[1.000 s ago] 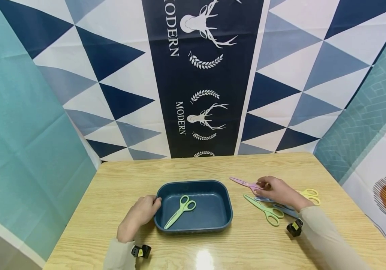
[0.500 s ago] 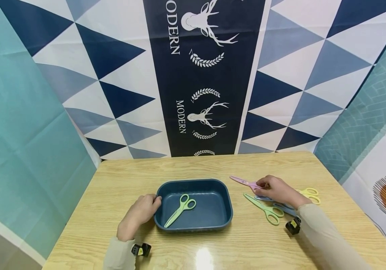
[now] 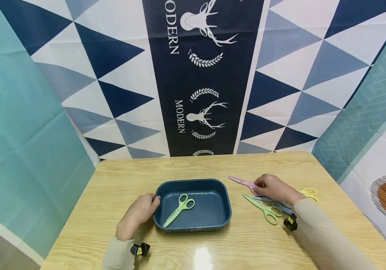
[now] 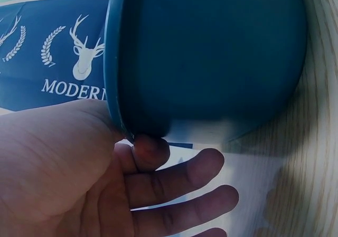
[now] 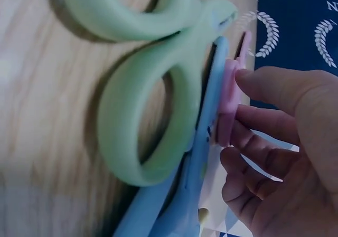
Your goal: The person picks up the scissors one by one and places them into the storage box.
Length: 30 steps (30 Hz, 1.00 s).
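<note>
My left hand (image 3: 139, 210) pinches the left wall of a dark blue tray (image 3: 193, 228); the other fingers spread outside it in the left wrist view. Green scissors (image 3: 174, 215) lie inside the tray, handles toward the back. To the right of it, my right hand (image 3: 275, 187) holds pink scissors (image 3: 241, 181) by the handle end between thumb and fingers, their tip pointing left. Seen from the right wrist, the pink scissors (image 5: 228, 100) are beside blue scissors (image 5: 198, 163). A second pair of green scissors (image 5: 119, 126) fills the foreground. The fingers partly hide the pink handles.
Yellow scissors (image 3: 305, 194) stick out behind the right wrist, partly covered. All of this lies on a light wooden table (image 3: 118, 176). A patterned cloth (image 3: 125, 90) hangs along the table's back edge.
</note>
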### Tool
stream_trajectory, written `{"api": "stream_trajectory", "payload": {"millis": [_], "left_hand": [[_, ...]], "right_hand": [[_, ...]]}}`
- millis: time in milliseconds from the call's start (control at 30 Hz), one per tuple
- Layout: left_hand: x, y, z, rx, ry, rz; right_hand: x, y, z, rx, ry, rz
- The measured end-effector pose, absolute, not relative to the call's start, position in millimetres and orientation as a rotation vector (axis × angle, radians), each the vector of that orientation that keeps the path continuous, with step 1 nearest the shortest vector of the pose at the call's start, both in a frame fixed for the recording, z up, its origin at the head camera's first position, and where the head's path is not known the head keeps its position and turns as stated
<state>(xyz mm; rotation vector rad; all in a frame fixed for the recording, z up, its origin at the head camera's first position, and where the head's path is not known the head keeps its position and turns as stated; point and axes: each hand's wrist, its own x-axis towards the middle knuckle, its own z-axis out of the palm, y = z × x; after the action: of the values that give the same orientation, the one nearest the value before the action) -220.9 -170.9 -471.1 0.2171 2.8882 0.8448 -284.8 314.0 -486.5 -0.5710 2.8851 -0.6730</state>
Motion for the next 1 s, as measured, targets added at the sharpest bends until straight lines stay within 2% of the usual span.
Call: {"api": "stream_trajectory", "payload": {"millis": [300,1000], "left_hand": [[-220.8,-170.4,-470.3,0.224,2.887,0.842],[-221.1,-170.6,-469.6,0.208,2.881,0.837]], "right_hand": [[-283.0,307.9,-492.0,-0.603,2.929,-0.668],[-280.7,307.0,-469.0,-0.718,3.001,-0.641]]}}
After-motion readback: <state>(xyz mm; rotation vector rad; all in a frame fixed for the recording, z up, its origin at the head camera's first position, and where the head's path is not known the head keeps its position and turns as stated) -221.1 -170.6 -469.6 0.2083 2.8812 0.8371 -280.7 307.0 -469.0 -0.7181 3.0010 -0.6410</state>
